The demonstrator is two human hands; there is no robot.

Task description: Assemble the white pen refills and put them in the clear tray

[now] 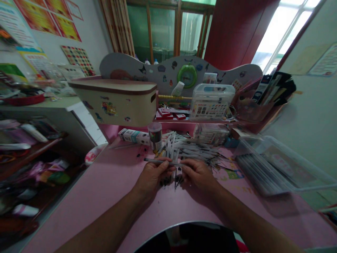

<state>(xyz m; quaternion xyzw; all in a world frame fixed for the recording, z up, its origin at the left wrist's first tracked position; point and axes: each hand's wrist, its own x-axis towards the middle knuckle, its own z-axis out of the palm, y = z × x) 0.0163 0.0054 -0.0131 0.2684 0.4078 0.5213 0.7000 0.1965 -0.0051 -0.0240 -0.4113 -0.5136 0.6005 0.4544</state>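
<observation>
Both my hands hold one slim pen (154, 161) roughly level above the pink desk, its dark end pointing left. My left hand (154, 175) pinches the pen near its middle between thumb and fingers. At the pen's right end, the fingers of my right hand (197, 173) are closed on it. A loose heap of clear pen barrels (195, 147) lies just beyond my hands. Small black pen parts (165, 182) are scattered on the desk below my fingers, partly hidden by them. A clear cylindrical tub (155, 135) with dark contents stands behind my left hand.
To the right, an open clear plastic box (310, 172) contains rows of pens (259, 174). A long printed carton (134, 136) lies at the back left. The shelf above bears a lidded cream bin (116, 105) and a clear carry case (210, 103). The pink desk (105, 200) extends towards me.
</observation>
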